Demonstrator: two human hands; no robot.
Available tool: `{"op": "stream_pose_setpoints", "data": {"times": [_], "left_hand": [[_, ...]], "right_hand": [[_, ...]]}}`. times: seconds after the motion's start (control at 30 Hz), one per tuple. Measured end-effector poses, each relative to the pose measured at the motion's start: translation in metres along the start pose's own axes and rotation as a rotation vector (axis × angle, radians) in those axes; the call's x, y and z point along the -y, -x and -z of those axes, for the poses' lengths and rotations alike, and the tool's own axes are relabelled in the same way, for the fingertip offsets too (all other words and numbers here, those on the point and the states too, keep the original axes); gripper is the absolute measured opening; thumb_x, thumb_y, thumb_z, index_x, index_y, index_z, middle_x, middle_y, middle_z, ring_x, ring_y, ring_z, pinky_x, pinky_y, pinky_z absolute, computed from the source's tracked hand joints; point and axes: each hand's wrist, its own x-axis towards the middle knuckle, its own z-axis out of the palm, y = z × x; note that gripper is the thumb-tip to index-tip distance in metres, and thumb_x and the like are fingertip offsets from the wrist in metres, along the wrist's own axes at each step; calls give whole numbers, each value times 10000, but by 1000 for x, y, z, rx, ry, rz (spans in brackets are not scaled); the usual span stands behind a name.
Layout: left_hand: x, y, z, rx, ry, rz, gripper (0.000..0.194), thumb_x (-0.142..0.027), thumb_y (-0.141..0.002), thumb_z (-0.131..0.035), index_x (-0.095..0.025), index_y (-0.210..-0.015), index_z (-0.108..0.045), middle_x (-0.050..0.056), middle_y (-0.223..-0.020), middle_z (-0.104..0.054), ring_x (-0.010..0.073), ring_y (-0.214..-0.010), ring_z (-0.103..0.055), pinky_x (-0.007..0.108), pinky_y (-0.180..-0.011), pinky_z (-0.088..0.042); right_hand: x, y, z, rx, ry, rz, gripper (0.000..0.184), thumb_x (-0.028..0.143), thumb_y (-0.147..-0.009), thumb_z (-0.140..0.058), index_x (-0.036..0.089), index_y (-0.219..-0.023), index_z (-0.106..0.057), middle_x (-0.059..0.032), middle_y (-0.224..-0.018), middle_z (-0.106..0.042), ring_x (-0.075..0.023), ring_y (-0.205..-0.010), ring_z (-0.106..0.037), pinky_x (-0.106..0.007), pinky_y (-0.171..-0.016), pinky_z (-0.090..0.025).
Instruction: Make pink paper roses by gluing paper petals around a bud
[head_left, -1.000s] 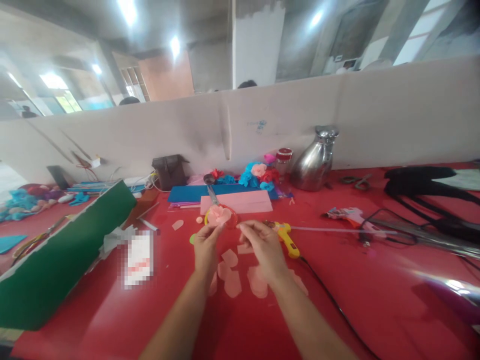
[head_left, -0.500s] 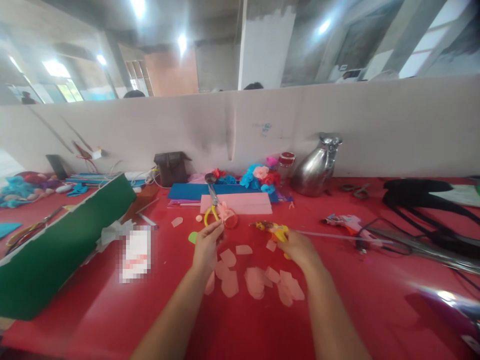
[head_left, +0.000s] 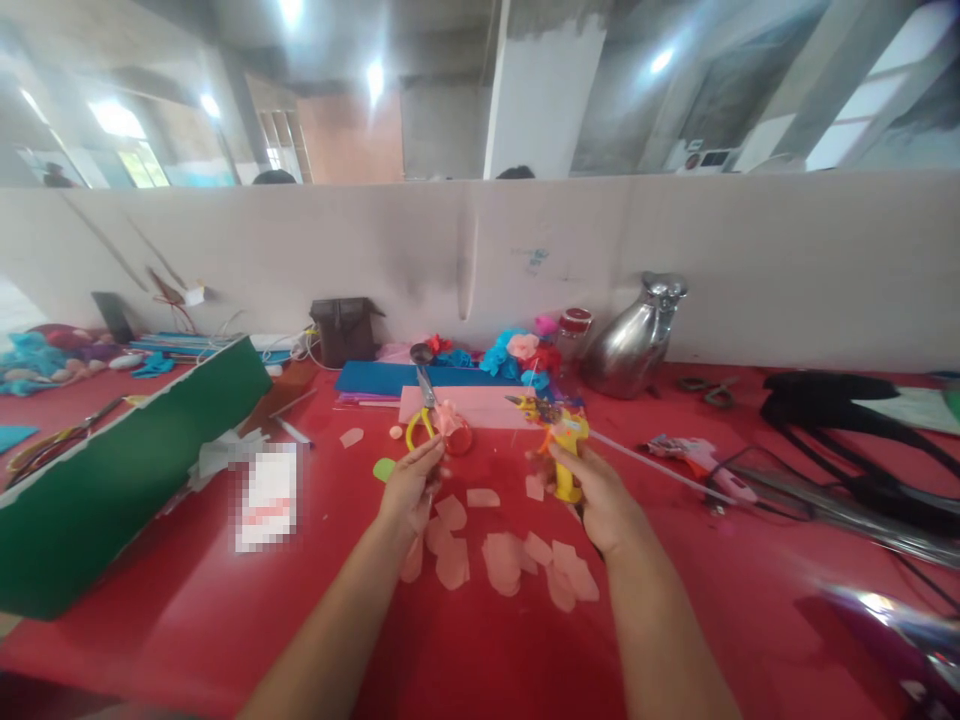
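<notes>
My left hand (head_left: 411, 487) is closed in a pinch just below a small pink paper flower (head_left: 448, 416), whose lower end is hidden by the fingers. Behind the flower lie scissors (head_left: 419, 430) with a yellow handle loop. Wrapped round the grip of a yellow hot glue gun (head_left: 568, 455) is my right hand (head_left: 598, 492). The gun's nozzle points left, toward the flower but apart from it, and a long clear glue stick (head_left: 637, 457) trails from its back. Several cut pink paper petals (head_left: 502, 562) lie scattered on the red table between my forearms.
At the back are blue sheets (head_left: 375, 377), a pink sheet (head_left: 495, 405), paper flowers (head_left: 504, 355) and a steel jug (head_left: 630, 340). A green board (head_left: 135, 480) stands at left. Another glue gun (head_left: 694, 458) and black straps (head_left: 806, 420) lie at right.
My right hand has brought the glue gun up and turned it more upright, its nozzle now higher. My left hand still holds the flower in nearly the same place.
</notes>
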Motion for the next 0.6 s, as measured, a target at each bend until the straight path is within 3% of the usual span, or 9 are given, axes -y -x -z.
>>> {"op": "stream_pose_setpoints", "data": {"times": [0.2,0.37,0.6], "left_hand": [[2,-7,6,35,80,78,267,-109,-669,-698,-110,-935,-677,12,-631,-578,17,-446,-477,99,-322,-205],[0,-6,4,32,93,96,220,-91,-700,-672,-109,-919,-672,13,-639,-586,10,-435,-477,85,-306,-219],[-4,1,-5,-33,160,179,247,-94,-720,-666,-159,-958,-667,60,-930,-675,37,-537,-604,65,-345,-374]], "right_hand": [[-7,1,-8,-18,172,104,363,402,-603,-759,177,-806,-561,41,-569,-542,-92,-513,-474,-214,-479,-365],[-10,4,-18,-1,261,82,334,399,-609,-740,189,-790,-553,51,-580,-510,-96,-516,-441,-230,-489,-359],[-15,10,-31,188,72,17,311,379,-679,-708,195,-852,-526,62,-569,-486,-86,-496,-416,-229,-505,-321]]}}
